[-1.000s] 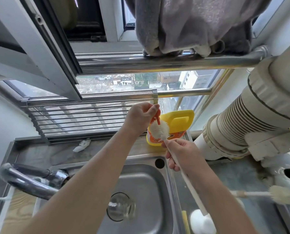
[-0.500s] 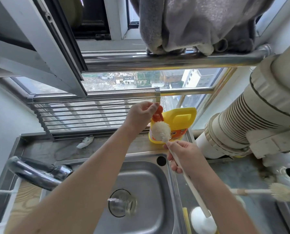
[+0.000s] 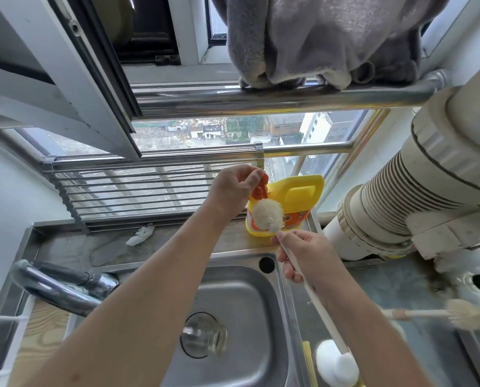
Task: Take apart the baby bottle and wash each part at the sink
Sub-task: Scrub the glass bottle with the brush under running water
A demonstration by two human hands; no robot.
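My left hand (image 3: 234,191) pinches the orange cap (image 3: 261,189) on top of the yellow detergent bottle (image 3: 291,203), which stands on the ledge behind the sink. My right hand (image 3: 303,254) grips the white handle of a bottle brush (image 3: 268,215), whose bristle head is raised just below the orange cap. A clear glass bottle body (image 3: 205,336) lies on its side in the steel sink (image 3: 250,297), over the drain.
A chrome faucet (image 3: 57,286) arches in from the left. A second brush (image 3: 462,314) lies on the right counter. A white rounded object (image 3: 336,363) sits at the sink's right rim. A large ribbed duct (image 3: 400,196) crowds the right side; a grey towel (image 3: 325,37) hangs overhead.
The view has tilted slightly and both hands stay near the detergent bottle. The brush head sits a little lower relative to the orange cap.
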